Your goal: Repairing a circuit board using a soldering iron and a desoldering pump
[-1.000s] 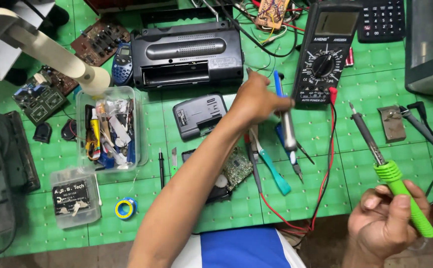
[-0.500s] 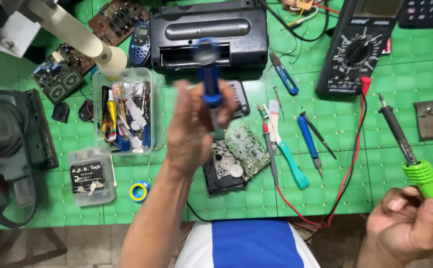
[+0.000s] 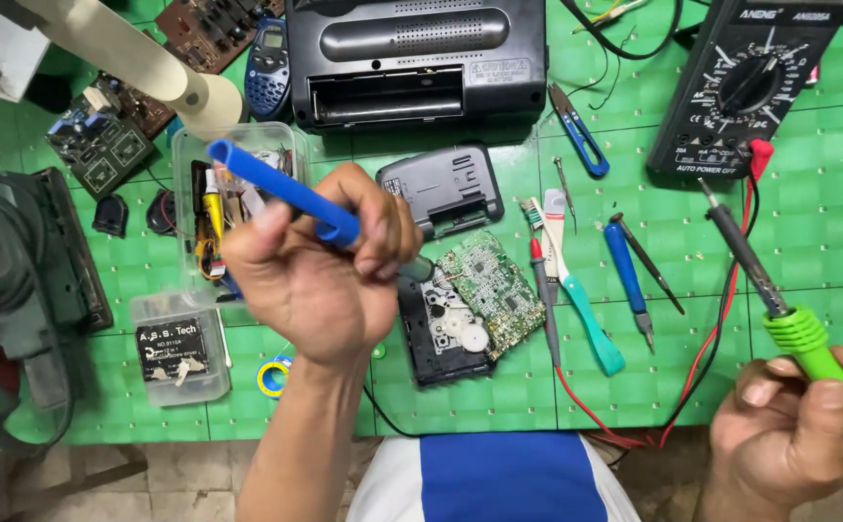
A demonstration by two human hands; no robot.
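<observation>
An electronics repair workbench: green cutting mat (image 3: pixel 808 193), multimeter (image 3: pixel 745 87), bare circuit boards (image 3: pixel 494 290), scattered hand tools.

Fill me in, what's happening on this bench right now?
A person is working over a green cutting mat strewn with electronics. Their left hand grips a blue-handled tool raised above the mat, over an opened device with a green circuit board. Their right hand holds a green-handled soldering iron, tip pointing toward a black multimeter. A black radio sits at the top; loose screwdrivers lie between.
</observation>
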